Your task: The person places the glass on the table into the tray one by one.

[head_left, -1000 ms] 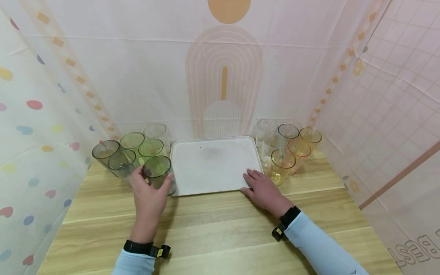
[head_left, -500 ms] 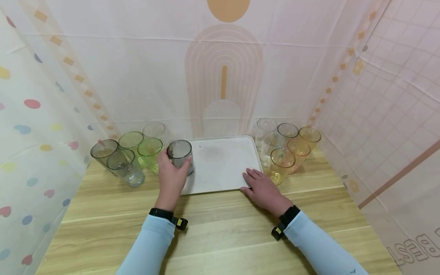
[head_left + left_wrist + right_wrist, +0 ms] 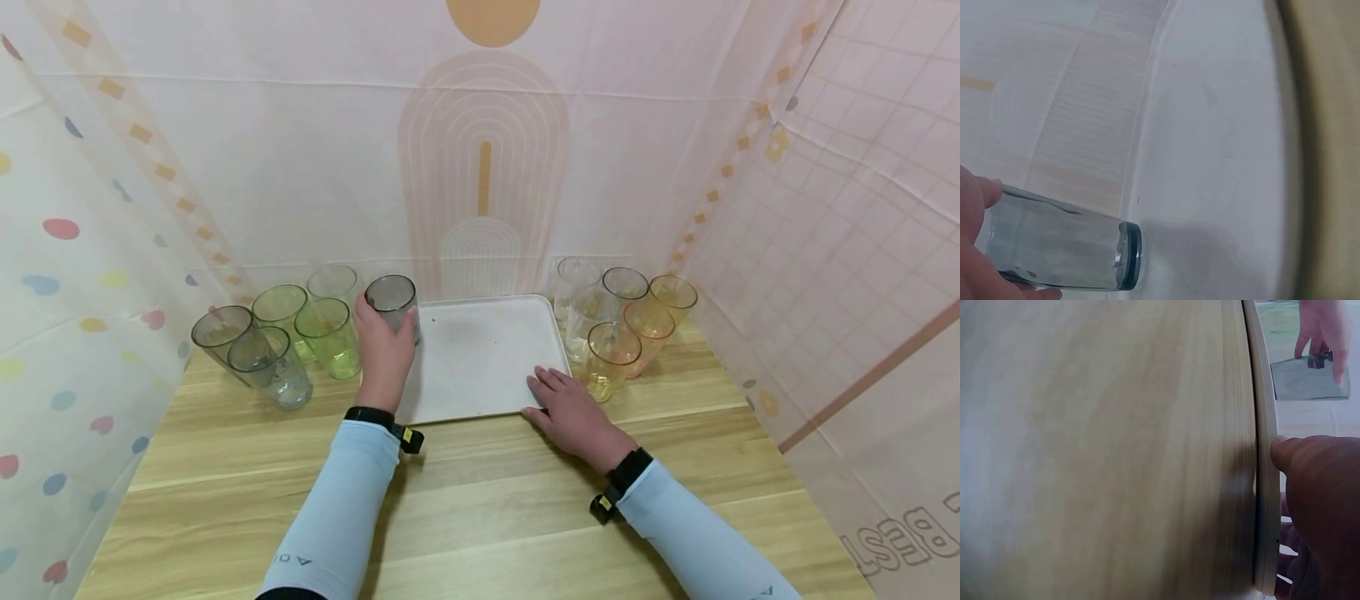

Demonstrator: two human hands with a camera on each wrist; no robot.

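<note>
Pastel printed curtains box in a light wooden bench with a flat white rectangular tray in the middle, a bunch of green and grey see-through tumblers off to its left and a bunch of clear and orange tumblers to its right. The left hand has its fingers wrapped round a smoky grey transparent tumbler, upright at the tray's back-left corner, while the right hand lies flat with fingers spread on the tray's front-right corner. So far this looks like the very first tumbler on the tray, and I'd guess the rest are all waiting on the bench.

Upside-down "BEST" on backdrop sheet, lower right; "A O" on left sleeve
</note>
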